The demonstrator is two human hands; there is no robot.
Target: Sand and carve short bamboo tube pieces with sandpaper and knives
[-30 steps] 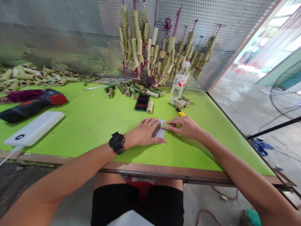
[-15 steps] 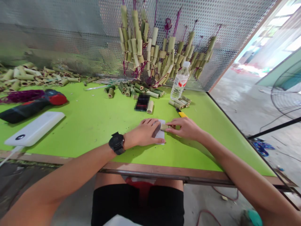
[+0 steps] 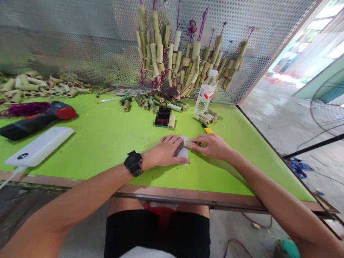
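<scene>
My left hand (image 3: 169, 151), with a black watch on the wrist, lies spread over a small pale sheet (image 3: 185, 159) on the green tabletop. Its fingers are apart, the thumb along the near edge of the sheet; whether the sheet is paper or sandpaper I cannot tell. In the fingertips of my right hand (image 3: 211, 146) is a short bamboo piece (image 3: 188, 143), held at the sheet's right side. Just beyond that hand lies a yellow and black utility knife (image 3: 207, 129), partly covered by it. A short bamboo tube (image 3: 171, 122) stands farther off.
Behind are a water bottle (image 3: 206, 92), cut bamboo tubes (image 3: 205, 116) and bamboo strings (image 3: 193, 68) hanging on a perforated metal panel. At left are a white power bank (image 3: 40, 146), a black and red power tool (image 3: 40, 122), purple cord (image 3: 25, 109) and a bamboo heap (image 3: 40, 86).
The bamboo piece in my right fingers has shifted very slightly over the sheet. My left hand has stayed in place.
</scene>
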